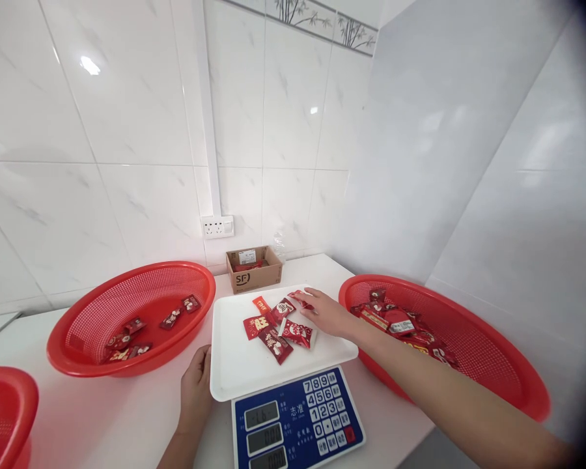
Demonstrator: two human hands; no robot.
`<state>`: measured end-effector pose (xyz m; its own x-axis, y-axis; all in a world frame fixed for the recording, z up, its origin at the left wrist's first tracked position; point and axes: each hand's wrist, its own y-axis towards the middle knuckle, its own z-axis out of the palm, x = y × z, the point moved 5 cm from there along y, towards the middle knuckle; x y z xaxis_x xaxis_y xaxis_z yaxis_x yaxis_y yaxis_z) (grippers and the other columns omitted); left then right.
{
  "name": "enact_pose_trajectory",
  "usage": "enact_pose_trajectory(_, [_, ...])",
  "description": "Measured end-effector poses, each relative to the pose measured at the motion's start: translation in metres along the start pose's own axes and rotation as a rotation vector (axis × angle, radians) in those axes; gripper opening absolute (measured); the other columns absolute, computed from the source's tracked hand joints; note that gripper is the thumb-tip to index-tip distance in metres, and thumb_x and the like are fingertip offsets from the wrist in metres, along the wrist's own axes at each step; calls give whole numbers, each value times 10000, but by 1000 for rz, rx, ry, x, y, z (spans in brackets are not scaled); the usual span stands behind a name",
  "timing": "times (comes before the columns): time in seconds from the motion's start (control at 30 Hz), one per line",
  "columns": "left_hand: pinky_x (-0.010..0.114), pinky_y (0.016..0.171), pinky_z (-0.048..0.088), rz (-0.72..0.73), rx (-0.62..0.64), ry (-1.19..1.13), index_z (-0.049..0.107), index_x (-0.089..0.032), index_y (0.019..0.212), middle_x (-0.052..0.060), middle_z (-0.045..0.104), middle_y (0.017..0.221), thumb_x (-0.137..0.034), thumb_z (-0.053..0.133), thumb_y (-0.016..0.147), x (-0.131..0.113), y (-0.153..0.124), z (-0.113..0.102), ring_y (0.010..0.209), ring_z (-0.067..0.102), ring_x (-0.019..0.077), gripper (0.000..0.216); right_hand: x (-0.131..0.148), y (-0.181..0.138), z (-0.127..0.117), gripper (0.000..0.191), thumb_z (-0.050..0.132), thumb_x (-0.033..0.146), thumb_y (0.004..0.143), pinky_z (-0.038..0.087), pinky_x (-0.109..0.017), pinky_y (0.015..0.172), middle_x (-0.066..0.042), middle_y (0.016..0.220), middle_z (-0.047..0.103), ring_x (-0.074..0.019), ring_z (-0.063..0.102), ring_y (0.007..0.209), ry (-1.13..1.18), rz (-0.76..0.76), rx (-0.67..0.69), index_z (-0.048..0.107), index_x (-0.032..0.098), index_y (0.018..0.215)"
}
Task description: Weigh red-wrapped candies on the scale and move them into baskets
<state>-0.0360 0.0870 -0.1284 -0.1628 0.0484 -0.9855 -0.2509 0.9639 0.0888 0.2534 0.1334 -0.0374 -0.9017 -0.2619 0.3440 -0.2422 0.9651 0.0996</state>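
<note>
My right hand [328,314] reaches over the white weighing pan [244,376], its fingers closed on a small red snack packet [299,298] near the pan's far edge. Several red wrapped snacks lie loosely grouped on the pan, among them a dark red packet [275,345] and a red-and-white twisted packet [297,333]. My left hand [196,383] rests beside the pan's left edge with its fingers curled in; nothing shows in it. Below the pan is the scale's blue panel [297,417], with number keys and three displays.
To the right, a red plastic basket [498,355] holds many red packets. Another red basket [176,277] at left has several packets inside. Part of a third basket [22,391] shows at lower left. Behind the pan stands a cardboard box [256,280], near the tiled wall [146,208].
</note>
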Motion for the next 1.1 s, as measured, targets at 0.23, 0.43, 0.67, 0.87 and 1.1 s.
enact_pose_trajectory(0.23, [326,654,506,4,3,2,624,-183,950,75,688,937,-507,520,722,1,0,0,803,627,252,410,-3,7,5,446,420,291,873,407,-320,891,-105,1290,497,-223,529,1102,-94,26,25,466,206,1309])
enact_pose_trajectory(0.43, [318,663,503,13,11,-8,627,-182,939,72,689,928,-474,526,715,1,1,2,798,622,242,382,-2,-2,-4,347,376,306,892,428,-324,680,-149,1051,580,-258,604,876,-242,71,77,605,187,1124])
enact_pose_trajectory(0.67, [324,637,509,-7,1,-4,633,-189,866,73,694,904,-459,552,673,-2,1,1,785,621,253,341,1,1,-8,293,432,363,864,409,-303,648,-119,1001,605,-253,595,885,-261,94,94,639,196,987])
enact_pose_trajectory(0.87, [330,661,509,0,-2,-5,633,-187,864,77,692,920,-467,547,677,-5,0,1,808,622,256,348,5,2,-6,291,431,391,865,402,-281,660,-88,1020,606,-215,592,888,-207,79,83,614,213,1003])
enact_pose_trajectory(1.1, [320,660,507,15,3,16,636,-183,905,81,690,943,-489,524,704,-1,1,2,819,623,251,383,12,8,2,267,423,382,872,394,-282,650,-83,1021,604,-218,597,889,-193,96,57,603,214,975])
